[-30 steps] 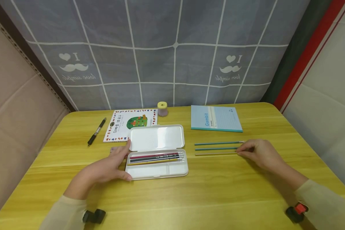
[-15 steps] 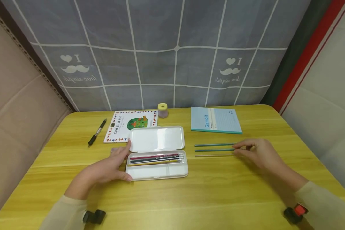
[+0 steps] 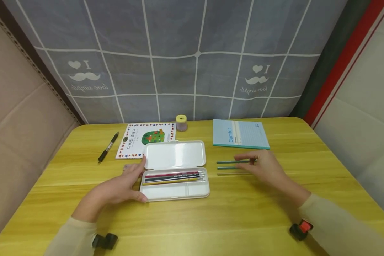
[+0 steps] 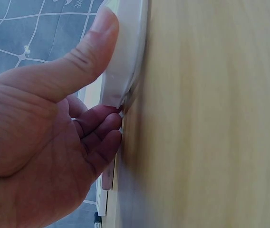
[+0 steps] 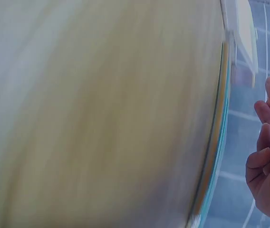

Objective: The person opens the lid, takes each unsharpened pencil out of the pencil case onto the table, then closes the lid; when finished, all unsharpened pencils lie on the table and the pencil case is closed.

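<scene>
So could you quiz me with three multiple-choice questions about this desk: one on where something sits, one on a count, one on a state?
1. Where does the black pen lie?
A. Inside the pencil case
B. On the table, left of the picture book
C. On the blue notebook

2. How many loose pencils lie on the table right of the pencil case?
A. One
B. Three
C. Six

3. What state is the white pencil case in?
A. Open, lid laid back
B. Closed
C. Upside down

Answers:
1 B: the pen rests on bare wood beside the picture book.
2 B: three thin sticks lie parallel under the right hand.
3 A: pencils show in its tray, and the left hand holds its end.
</scene>
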